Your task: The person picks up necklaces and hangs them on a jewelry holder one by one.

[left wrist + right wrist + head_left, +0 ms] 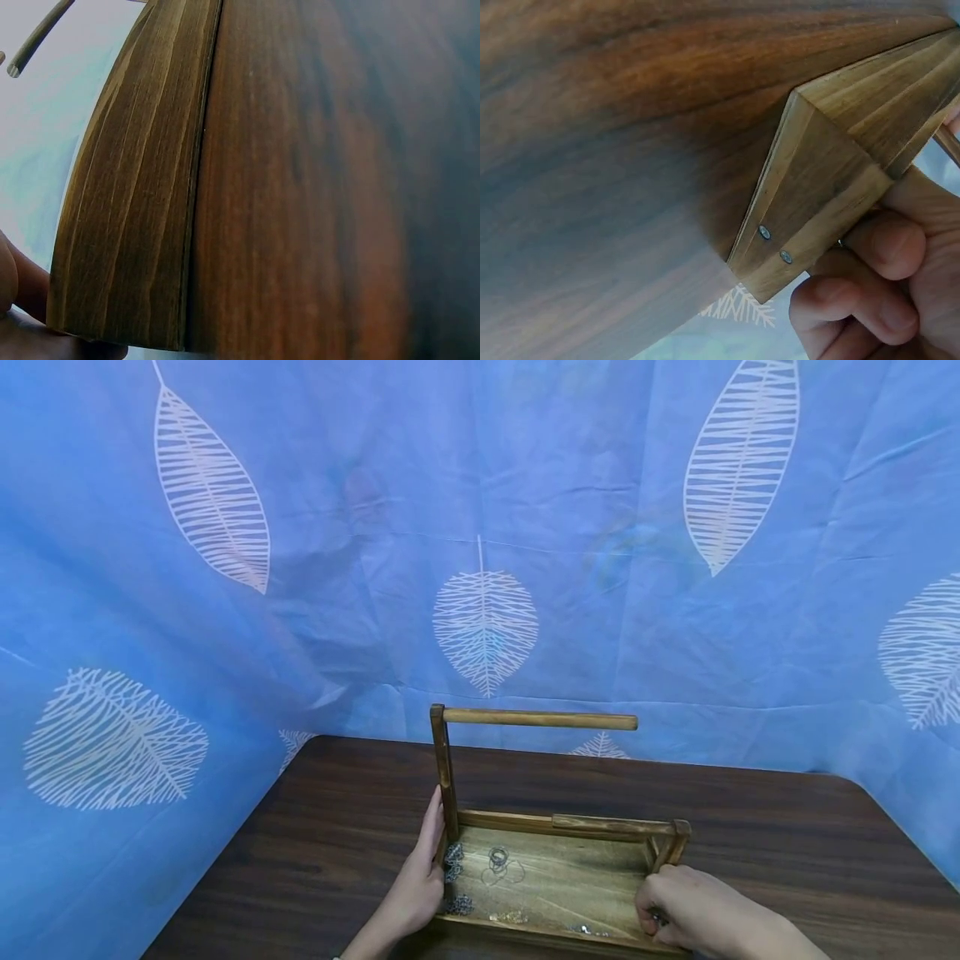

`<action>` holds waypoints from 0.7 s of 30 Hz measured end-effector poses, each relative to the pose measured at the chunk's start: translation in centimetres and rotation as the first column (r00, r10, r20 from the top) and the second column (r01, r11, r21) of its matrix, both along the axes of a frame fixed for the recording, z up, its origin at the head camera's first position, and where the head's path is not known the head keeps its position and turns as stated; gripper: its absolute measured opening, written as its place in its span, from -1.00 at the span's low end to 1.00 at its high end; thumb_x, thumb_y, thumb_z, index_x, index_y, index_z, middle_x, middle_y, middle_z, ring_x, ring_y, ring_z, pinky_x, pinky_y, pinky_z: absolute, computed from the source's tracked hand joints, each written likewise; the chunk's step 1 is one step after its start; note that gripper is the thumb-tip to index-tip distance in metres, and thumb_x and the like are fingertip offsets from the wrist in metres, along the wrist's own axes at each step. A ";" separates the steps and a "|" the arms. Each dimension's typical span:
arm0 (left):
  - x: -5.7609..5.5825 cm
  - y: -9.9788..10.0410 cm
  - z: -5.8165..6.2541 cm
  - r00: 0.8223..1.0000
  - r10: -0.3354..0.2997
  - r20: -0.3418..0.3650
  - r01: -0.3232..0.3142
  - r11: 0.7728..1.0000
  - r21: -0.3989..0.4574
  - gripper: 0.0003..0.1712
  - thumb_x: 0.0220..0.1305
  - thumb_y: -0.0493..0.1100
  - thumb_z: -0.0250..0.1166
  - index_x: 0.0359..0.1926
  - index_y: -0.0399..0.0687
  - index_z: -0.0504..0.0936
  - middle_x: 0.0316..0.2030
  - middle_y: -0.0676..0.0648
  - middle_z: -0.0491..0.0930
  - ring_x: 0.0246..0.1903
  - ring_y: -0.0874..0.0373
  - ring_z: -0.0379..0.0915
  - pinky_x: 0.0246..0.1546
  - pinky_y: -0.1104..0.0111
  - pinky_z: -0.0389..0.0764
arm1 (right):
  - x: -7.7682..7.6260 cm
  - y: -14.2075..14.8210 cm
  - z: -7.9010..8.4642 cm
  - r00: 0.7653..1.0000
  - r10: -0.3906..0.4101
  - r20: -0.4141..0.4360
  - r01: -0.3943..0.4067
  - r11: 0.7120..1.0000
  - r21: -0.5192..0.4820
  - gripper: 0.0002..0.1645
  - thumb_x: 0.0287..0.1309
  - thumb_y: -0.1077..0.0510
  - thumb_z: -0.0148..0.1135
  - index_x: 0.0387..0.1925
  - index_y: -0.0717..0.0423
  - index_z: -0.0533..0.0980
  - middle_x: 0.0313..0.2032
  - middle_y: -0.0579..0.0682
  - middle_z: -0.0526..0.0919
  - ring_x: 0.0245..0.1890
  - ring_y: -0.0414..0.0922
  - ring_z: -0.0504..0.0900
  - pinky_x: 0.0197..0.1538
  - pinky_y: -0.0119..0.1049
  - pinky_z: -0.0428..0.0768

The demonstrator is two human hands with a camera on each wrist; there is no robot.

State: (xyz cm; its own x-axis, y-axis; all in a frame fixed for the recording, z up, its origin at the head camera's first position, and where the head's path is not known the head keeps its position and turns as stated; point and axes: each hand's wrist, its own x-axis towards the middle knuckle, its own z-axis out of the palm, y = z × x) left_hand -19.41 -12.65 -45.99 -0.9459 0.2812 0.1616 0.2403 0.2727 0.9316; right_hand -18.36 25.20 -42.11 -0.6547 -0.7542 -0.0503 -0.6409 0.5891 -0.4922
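Note:
A shallow wooden tray (555, 868) with raised wooden bars stands on the dark table in front of me. My left hand (423, 868) lies along its left end, fingers stretched beside the upright post (444, 768); fingers (26, 281) show by the panel's corner in the left wrist view. At the other end, my right hand (678, 906) grips the tray's side with curled fingers (859, 300). The end panel (810, 195) there carries two screw heads. Chains (453, 860), thin rings (498, 864) and small gold-coloured pieces (510, 917) lie inside.
From the left post a round wooden bar (540, 718) runs rightward above the tray. A shorter post (678, 839) stands at the right back corner. Behind the dark wooden table (337, 835) hangs a blue cloth (360, 610) with white leaf prints.

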 end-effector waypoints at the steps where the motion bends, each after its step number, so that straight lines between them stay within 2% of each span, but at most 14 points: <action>1: 0.0 0.0 0.0 1.000 -0.002 -0.005 0.002 1.000 0.004 0.32 0.03 -0.75 -0.37 0.56 0.54 -0.45 0.58 -0.20 -0.33 0.52 -0.20 -0.31 0.41 -0.14 -0.10 | 0.0 0.0 0.0 1.000 -0.001 -0.009 0.001 1.000 0.002 -0.63 -0.01 0.30 0.50 -0.52 -0.29 0.58 -0.52 -0.49 0.51 -0.62 -0.45 0.29 -0.52 -0.46 0.34; 6: 0.0 0.0 0.1 1.000 -0.008 -0.010 0.008 1.000 0.018 0.32 0.03 -0.76 -0.36 0.57 0.54 -0.43 0.58 -0.19 -0.34 0.52 -0.21 -0.31 0.41 -0.15 -0.10 | 0.1 -0.1 0.0 1.000 -0.016 0.014 0.016 1.000 -0.016 -0.58 0.12 0.36 0.37 -0.60 -0.25 0.54 -0.63 -0.46 0.40 -0.66 -0.44 0.15 -0.56 -0.46 0.27; 9: 0.0 0.0 0.0 1.000 -0.008 -0.004 0.008 1.000 0.017 0.32 0.03 -0.76 -0.35 0.56 0.54 -0.43 0.58 -0.19 -0.34 0.52 -0.21 -0.31 0.41 -0.15 -0.10 | 0.2 -0.2 -0.1 0.999 -0.040 0.036 0.041 0.999 -0.026 -0.59 0.24 0.29 0.29 -0.64 -0.19 0.50 -0.69 -0.42 0.24 -0.68 -0.40 0.05 -0.59 -0.45 0.18; 12: 0.0 0.0 -0.1 1.000 -0.005 0.005 0.005 1.000 0.008 0.33 0.02 -0.75 -0.35 0.56 0.55 -0.44 0.58 -0.19 -0.33 0.52 -0.21 -0.31 0.41 -0.16 -0.10 | 0.5 -0.1 -0.1 0.997 -0.075 0.013 0.075 0.997 0.011 -0.61 0.28 0.21 0.29 -0.64 -0.19 0.47 -0.68 -0.39 0.15 -0.67 -0.38 0.03 -0.58 -0.41 0.12; 14: 0.0 0.1 -0.1 1.000 -0.001 0.016 0.001 1.000 0.004 0.33 0.02 -0.74 -0.35 0.56 0.57 -0.45 0.58 -0.17 -0.33 0.53 -0.18 -0.31 0.42 -0.13 -0.11 | 0.6 0.0 0.0 0.996 -0.094 -0.003 0.094 0.994 0.051 -0.63 0.25 0.21 0.32 -0.60 -0.24 0.48 -0.67 -0.39 0.17 -0.66 -0.38 0.06 -0.57 -0.37 0.11; 16: 0.0 0.0 -0.1 1.000 0.000 0.019 0.000 1.000 0.002 0.33 0.02 -0.74 -0.35 0.56 0.57 -0.46 0.58 -0.17 -0.34 0.53 -0.19 -0.31 0.41 -0.14 -0.11 | 0.6 0.0 0.3 0.994 -0.111 0.003 0.110 0.991 0.079 -0.66 0.21 0.23 0.34 -0.54 -0.29 0.53 -0.65 -0.40 0.28 -0.65 -0.40 0.15 -0.56 -0.36 0.18; 20: -0.1 0.0 -0.1 1.000 -0.001 0.017 0.001 1.000 0.006 0.31 0.03 -0.73 -0.36 0.56 0.55 -0.46 0.58 -0.17 -0.34 0.53 -0.19 -0.32 0.41 -0.14 -0.10 | 0.5 -0.1 0.6 0.992 -0.129 0.006 0.128 0.987 0.100 -0.67 0.13 0.32 0.37 -0.46 -0.25 0.60 -0.60 -0.39 0.43 -0.64 -0.40 0.25 -0.55 -0.37 0.30; 21: -0.1 0.0 -0.1 1.000 -0.003 0.013 0.003 1.000 0.007 0.31 0.03 -0.74 -0.37 0.56 0.54 -0.46 0.58 -0.18 -0.34 0.53 -0.20 -0.32 0.41 -0.15 -0.10 | 0.5 -0.2 0.5 0.991 -0.134 0.000 0.133 0.986 0.104 -0.65 0.10 0.36 0.37 -0.48 -0.23 0.59 -0.61 -0.39 0.40 -0.64 -0.39 0.22 -0.56 -0.37 0.27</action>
State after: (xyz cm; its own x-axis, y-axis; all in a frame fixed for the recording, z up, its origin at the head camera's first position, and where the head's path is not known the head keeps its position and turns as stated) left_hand -19.51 -12.63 -46.13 -0.9470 0.2833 0.1514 0.2291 0.2654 0.9365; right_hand -17.84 25.04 -41.63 -0.7483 -0.6507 -0.1288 -0.5500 0.7172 -0.4280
